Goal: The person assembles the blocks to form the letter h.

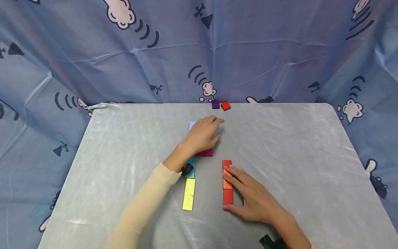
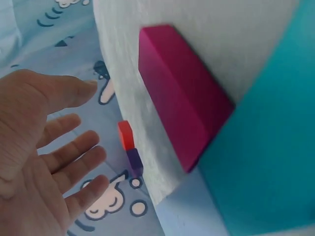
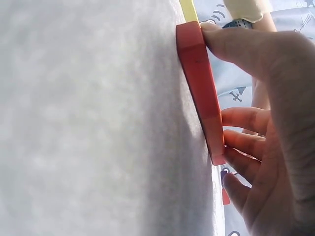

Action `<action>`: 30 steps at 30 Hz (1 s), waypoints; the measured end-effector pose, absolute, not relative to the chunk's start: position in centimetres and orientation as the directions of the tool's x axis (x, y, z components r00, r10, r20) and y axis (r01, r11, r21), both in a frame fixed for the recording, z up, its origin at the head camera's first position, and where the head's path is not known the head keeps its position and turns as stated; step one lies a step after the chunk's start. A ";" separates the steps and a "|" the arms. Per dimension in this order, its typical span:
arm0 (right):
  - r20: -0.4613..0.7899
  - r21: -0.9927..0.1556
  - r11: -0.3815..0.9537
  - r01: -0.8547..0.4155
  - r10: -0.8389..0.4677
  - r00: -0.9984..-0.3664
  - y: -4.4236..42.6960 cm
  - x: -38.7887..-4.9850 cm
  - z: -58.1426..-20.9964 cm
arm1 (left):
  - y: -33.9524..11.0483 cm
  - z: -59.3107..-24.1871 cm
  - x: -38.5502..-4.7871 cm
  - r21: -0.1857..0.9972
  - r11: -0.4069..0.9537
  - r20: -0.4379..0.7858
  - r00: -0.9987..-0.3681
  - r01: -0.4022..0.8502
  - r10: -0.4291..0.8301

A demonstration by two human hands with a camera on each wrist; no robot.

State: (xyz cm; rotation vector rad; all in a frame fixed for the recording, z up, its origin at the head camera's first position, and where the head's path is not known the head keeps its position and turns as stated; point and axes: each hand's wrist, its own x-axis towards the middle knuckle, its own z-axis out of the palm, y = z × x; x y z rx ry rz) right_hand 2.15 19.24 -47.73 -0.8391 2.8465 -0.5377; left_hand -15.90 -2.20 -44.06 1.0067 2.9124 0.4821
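My left hand (image 1: pixel 202 135) hovers with extended, loosely spread fingers over a line of blocks, holding nothing. Partly covered by it are a light blue block (image 1: pixel 191 125), a teal-blue block (image 2: pixel 266 147) and a magenta block (image 2: pixel 182 93) that sticks out sideways. A yellow block (image 1: pixel 188 194) continues the line toward me. To the right, my right hand (image 1: pixel 253 197) rests its thumb and fingertips along a straight row: a red block (image 1: pixel 228 197) nearest, an orange block (image 1: pixel 228 184) in the middle, another red block (image 1: pixel 227 163) at the far end.
At the table's back edge lie a small purple block (image 1: pixel 215 104) and a red-orange block (image 1: pixel 226 105), side by side. A grey cloth covers the table (image 1: pixel 124 145). Patterned blue curtains (image 1: pixel 174 69) hang behind and at both sides.
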 end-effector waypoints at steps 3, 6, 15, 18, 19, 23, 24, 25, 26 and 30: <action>-0.018 -0.383 0.774 -0.504 -0.551 -0.834 19.3 2.2 -47.7 | -2.2 -43.9 -16.8 0.307 0.750 0.054 -0.798 0.586 0.601; -0.015 -0.391 0.767 -0.508 -0.557 -0.830 19.4 2.2 -47.7 | -2.1 -43.6 -17.6 0.318 0.759 0.023 -0.804 0.569 0.594; 0.003 -0.363 0.770 -0.524 -0.562 -0.827 19.7 1.9 -47.4 | -1.5 -43.0 -20.8 0.307 0.778 -0.012 -0.816 0.548 0.579; 0.002 -0.362 0.767 -0.529 -0.567 -0.824 19.5 1.7 -47.4 | -1.8 -42.9 -21.7 0.310 0.789 -0.043 -0.821 0.531 0.569; 0.001 -0.368 0.766 -0.527 -0.567 -0.824 19.5 1.7 -47.4 | -1.9 -43.0 -22.0 0.313 0.790 -0.054 -0.821 0.526 0.568; -0.013 -0.377 0.770 -0.514 -0.560 -0.829 19.3 1.7 -47.5 | -2.0 -43.3 -22.9 0.314 0.798 -0.100 -0.818 0.515 0.567; -0.016 -0.379 0.772 -0.511 -0.557 -0.830 19.3 1.7 -47.6 | -2.0 -43.5 -23.1 0.308 0.801 -0.106 -0.818 0.514 0.566; -0.017 -0.381 0.772 -0.509 -0.556 -0.831 19.3 1.8 -47.6 | -2.0 -43.6 -23.3 0.303 0.804 -0.110 -0.819 0.512 0.563; -0.018 -0.379 0.774 -0.508 -0.555 -0.832 19.3 1.9 -47.7 | -1.9 -43.7 -23.5 0.295 0.807 -0.113 -0.820 0.511 0.561; -0.009 -0.385 0.771 -0.508 -0.553 -0.833 19.4 2.2 -47.8 | -1.2 -43.6 -23.9 0.274 0.803 -0.126 -0.808 0.530 0.576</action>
